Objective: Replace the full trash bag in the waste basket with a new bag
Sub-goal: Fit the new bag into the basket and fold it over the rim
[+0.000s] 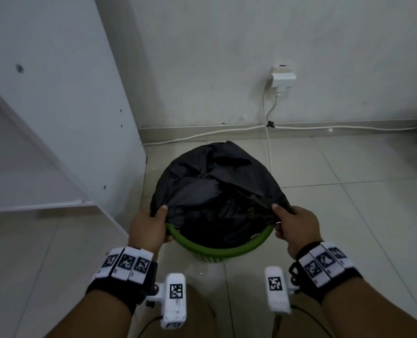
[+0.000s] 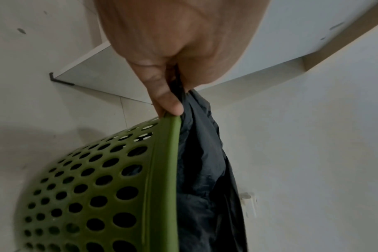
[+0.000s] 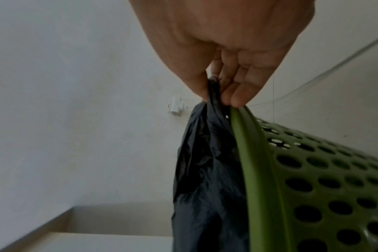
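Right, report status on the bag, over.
Left hand and right hand pinch black plastic trash bag at near rim. Bag covers far rim of green perforated plastic basket. White cable hangs behind basket.

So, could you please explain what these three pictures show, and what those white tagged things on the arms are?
There is no robot here: a person works with two bare hands. The large picture comes from a camera worn on the head, looking down. The other two come from the white cameras strapped at each wrist, looking along the fingers. The bands with black-and-white squares are markers. On the tiled floor stands a green perforated waste basket, beside a white cabinet and below a wall socket. A black trash bag sits in the basket. The left hand and the right hand each pinch the bag's near edge at the basket's rim.
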`<state>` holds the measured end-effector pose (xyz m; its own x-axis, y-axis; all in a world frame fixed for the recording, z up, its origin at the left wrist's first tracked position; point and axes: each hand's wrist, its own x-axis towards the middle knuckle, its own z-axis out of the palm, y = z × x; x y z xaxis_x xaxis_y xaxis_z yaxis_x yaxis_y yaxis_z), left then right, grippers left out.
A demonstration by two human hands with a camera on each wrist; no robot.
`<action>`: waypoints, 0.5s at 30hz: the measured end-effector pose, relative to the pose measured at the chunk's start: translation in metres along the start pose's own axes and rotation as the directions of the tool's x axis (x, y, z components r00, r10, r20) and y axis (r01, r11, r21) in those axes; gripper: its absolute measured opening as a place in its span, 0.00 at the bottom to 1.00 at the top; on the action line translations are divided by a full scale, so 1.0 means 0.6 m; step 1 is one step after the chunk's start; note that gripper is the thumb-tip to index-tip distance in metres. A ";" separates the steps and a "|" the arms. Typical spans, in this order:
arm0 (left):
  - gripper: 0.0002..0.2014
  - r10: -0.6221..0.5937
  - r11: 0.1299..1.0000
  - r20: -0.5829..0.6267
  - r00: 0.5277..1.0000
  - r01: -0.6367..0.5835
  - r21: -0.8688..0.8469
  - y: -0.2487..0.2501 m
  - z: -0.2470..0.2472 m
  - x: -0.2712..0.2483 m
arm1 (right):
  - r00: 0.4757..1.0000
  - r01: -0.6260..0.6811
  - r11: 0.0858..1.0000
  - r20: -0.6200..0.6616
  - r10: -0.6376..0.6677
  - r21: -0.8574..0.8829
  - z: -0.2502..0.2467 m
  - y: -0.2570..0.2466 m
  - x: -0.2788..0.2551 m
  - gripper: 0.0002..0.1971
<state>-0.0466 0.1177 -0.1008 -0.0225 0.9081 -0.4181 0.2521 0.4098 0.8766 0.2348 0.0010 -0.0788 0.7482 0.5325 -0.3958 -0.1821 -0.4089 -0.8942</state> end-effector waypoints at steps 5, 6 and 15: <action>0.13 -0.019 0.982 -0.165 0.986 -0.013 -0.188 0.011 0.005 -0.020 | 0.993 -0.079 0.969 -0.064 0.097 0.233 0.014 -0.003 -0.026 0.04; 0.12 -0.052 0.966 -0.148 0.988 0.012 -0.259 0.014 0.004 -0.022 | 0.994 -0.094 0.959 -0.024 0.104 0.266 0.018 -0.007 -0.030 0.05; 0.17 -0.215 0.812 0.090 0.973 0.229 -0.537 0.042 -0.012 -0.008 | 0.931 -0.345 0.681 0.330 0.159 0.646 0.028 -0.038 -0.063 0.16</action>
<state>-0.0472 0.1242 -0.0750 0.0107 0.7874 -0.6163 -0.3198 0.5867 0.7440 0.2002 0.0026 -0.0471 0.4570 0.6750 -0.5793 -0.7943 0.0166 -0.6073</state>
